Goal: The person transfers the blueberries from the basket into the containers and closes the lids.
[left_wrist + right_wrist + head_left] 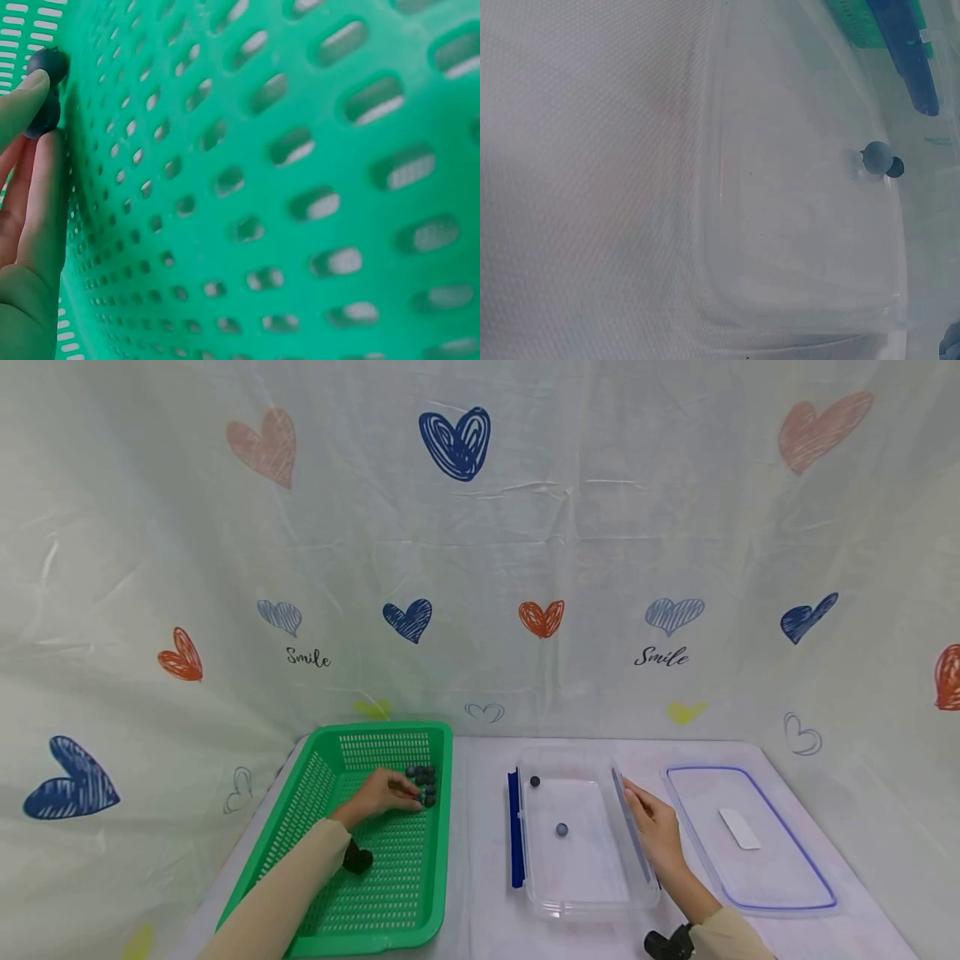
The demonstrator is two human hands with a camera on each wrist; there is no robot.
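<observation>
At the right side of a green slotted basket (pixel 444 860), my left hand (pixel 384 795) pinches a blueberry (pixel 45 116) between thumb and fingers. Beside the fingertips, several more dark blueberries (pixel 424 772) cluster against the basket wall. My right hand (pixel 658 833) grips the right edge of a clear plastic container (pixel 577 910), where its side flap stands up. Inside that container sit two blueberries, a paler one (pixel 562 830) near the middle and a darker one (pixel 535 782) toward the far left corner. The right wrist view shows the container's floor, but the right fingers are hidden there.
A clear lid with a blue seal (pixel 787 827) lies flat on the right of the white table (pixel 483 860), with a white strip (pixel 739 828) on it. A blue latch (pixel 516 835) hangs along the container's left side. A heart-printed curtain (pixel 480 543) closes off the back.
</observation>
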